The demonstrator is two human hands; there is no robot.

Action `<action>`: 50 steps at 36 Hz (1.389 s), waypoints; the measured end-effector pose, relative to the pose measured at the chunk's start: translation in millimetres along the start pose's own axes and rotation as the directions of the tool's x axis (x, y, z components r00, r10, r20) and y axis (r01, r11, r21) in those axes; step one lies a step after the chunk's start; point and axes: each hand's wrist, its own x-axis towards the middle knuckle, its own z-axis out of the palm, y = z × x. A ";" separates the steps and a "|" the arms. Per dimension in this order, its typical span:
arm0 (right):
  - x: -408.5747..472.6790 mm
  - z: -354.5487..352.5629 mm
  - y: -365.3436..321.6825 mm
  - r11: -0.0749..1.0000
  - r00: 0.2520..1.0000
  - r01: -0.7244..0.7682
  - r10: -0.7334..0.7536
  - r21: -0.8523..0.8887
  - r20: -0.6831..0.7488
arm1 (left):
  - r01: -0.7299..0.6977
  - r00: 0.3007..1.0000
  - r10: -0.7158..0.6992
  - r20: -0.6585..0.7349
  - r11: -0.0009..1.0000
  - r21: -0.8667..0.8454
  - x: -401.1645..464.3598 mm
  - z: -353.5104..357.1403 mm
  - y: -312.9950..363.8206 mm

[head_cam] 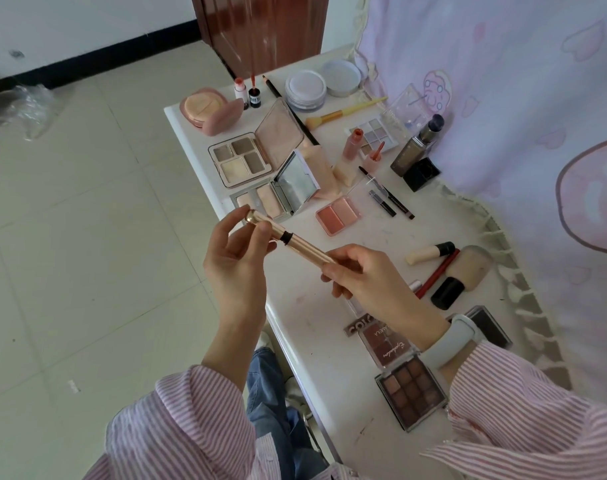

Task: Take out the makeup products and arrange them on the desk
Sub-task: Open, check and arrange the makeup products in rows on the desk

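Both my hands were raised over the near edge of the white desk (297,327), holding one gold tube (288,237) between them. It lay slanted, cap end up and to the left, body end down and to the right, above the desk and touching nothing on it.

My left hand (239,258) was turned palm inward, wrist bent. Its thumb and fingertips pinched the rounded gold cap. A thin black ring showed between cap and body.

My right hand (361,275) came in from the right, forearm across the desk, a pale band (449,339) on the wrist. Its fingers curled round the lower end of the tube, gripping it.

Striped pink sleeves (198,420) covered both forearms.

Laid out on the desk beyond: an open four-pan palette (239,161), a mirrored highlighter compact (278,195), a two-pan blush (338,213). Under my right forearm: a brown nine-pan eyeshadow palette (411,389).
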 end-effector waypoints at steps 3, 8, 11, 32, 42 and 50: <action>0.5 0.1 1.4 0.999 1.000 0.023 -0.023 -0.028 0.005 | 0.018 1.000 -0.018 -0.023 1.000 -0.015 3.1 -1.8 1.1; 0.9 0.4 4.2 0.999 1.000 0.030 -0.029 -0.044 0.005 | 0.025 0.999 -0.025 -0.026 1.000 -0.003 5.2 -2.9 2.5; 0.9 0.1 7.2 0.999 1.000 0.027 -0.027 -0.047 -0.001 | 0.046 0.998 -0.047 -0.052 0.999 -0.027 10.5 -5.1 4.5; -1.4 -1.9 11.8 0.896 0.967 0.240 -0.253 -0.372 0.015 | 0.025 0.998 -0.032 0.063 0.993 0.117 25.2 10.6 16.3; -0.2 -10.9 19.6 0.981 0.978 0.139 -0.157 -0.132 -0.140 | 0.001 0.997 -0.025 0.069 0.945 0.328 24.1 9.7 3.8; 20.8 -23.0 32.8 0.961 0.915 0.127 -0.208 -0.244 -0.345 | -0.300 0.949 0.227 0.217 0.449 0.842 -7.8 -24.9 -59.4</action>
